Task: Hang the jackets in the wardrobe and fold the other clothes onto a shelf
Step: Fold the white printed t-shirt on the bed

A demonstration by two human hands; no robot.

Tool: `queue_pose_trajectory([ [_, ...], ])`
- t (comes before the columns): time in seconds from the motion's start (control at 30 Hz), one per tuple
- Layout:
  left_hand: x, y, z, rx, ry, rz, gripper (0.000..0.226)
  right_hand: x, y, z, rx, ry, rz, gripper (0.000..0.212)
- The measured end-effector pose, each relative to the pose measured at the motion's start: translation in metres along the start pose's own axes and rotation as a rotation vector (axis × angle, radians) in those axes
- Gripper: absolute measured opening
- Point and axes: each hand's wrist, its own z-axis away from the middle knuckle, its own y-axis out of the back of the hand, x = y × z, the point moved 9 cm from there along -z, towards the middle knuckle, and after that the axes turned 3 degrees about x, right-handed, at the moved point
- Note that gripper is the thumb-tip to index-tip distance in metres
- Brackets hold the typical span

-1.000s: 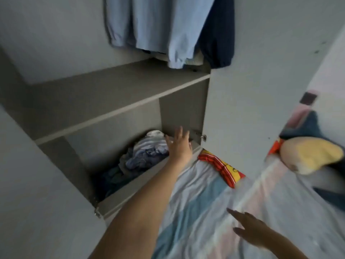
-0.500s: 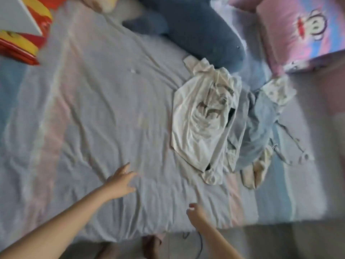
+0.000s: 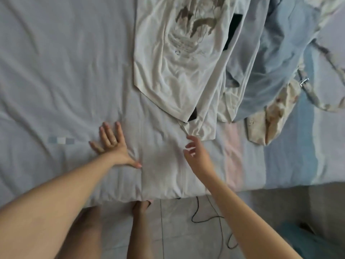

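Bedsheet (image 3: 56, 71) beneath white T-shirt (image 3: 177, 62), hem toward person

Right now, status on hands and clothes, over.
Left hand flat on bedsheet, open. Right hand open, at near edge of clothes pile, no grip yet. Nothing between them.

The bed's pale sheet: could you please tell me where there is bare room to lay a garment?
The widest bare patch of pale sheet lies left of the white printed T-shirt, beyond the left hand. A narrower strip runs between it and the right hand. Upper right is crowded: T-shirt, light blue garment, cream floral cloth.
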Motion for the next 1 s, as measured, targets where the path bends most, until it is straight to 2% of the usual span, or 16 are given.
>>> queue_pose_trajectory([
  [0.07,0.003,-0.002,-0.005,-0.010,0.019,-0.010,0.172,-0.028,-0.011,-0.033,0.001,0.112,-0.021,0.057],
  [0.13,0.006,-0.003,-0.005,-0.011,0.006,-0.026,0.171,-0.048,-0.015,-0.060,0.050,0.059,-0.146,0.063],
  [0.23,0.006,-0.003,-0.005,-0.013,-0.003,-0.039,0.168,-0.047,-0.015,-0.077,0.237,-0.151,-0.376,0.035],
  [0.27,0.005,-0.003,-0.004,-0.019,-0.001,-0.047,0.168,-0.048,-0.014,-0.076,0.293,-0.177,-0.361,0.028],
  [0.33,0.004,-0.004,-0.005,-0.018,-0.012,-0.067,0.167,-0.052,-0.005,-0.076,0.365,-0.145,-0.133,0.021],
  [0.4,0.002,-0.004,-0.004,-0.029,-0.008,-0.048,0.167,-0.062,0.006,-0.079,0.371,-0.066,0.172,0.020],
  [0.43,0.003,-0.003,-0.004,-0.029,-0.017,-0.053,0.166,-0.065,0.010,-0.082,0.357,-0.021,0.252,0.019],
  [0.57,0.002,-0.001,-0.007,-0.005,-0.041,-0.019,0.166,-0.073,0.019,-0.083,0.278,0.130,0.305,0.017],
  [0.63,0.000,-0.007,-0.007,-0.006,-0.058,0.002,0.164,-0.081,0.014,-0.068,0.300,0.257,0.411,0.013],
  [0.7,0.002,-0.006,-0.008,0.055,-0.074,0.070,0.152,-0.094,0.006,-0.045,0.378,0.410,0.523,0.012],
  [0.73,0.001,-0.003,-0.011,0.110,-0.078,0.142,0.138,-0.102,-0.001,-0.032,0.390,0.484,0.532,0.014],
  [0.8,-0.004,0.008,-0.013,0.192,-0.104,0.413,0.102,-0.121,-0.027,-0.006,0.320,0.619,0.491,0.018],
  [0.83,-0.008,0.013,-0.013,0.174,-0.161,0.665,0.088,-0.131,-0.043,0.007,0.243,0.666,0.454,0.020],
  [0.9,-0.021,0.011,0.004,0.007,-0.251,1.245,0.076,-0.137,-0.090,0.031,-0.005,0.677,0.368,0.020],
  [0.93,-0.032,0.010,0.018,-0.048,-0.270,1.381,0.072,-0.139,-0.117,0.046,-0.158,0.646,0.336,0.021],
  [1.0,-0.059,0.005,0.040,-0.003,-0.217,1.397,0.066,-0.139,-0.168,0.077,-0.483,0.524,0.281,0.025],
])
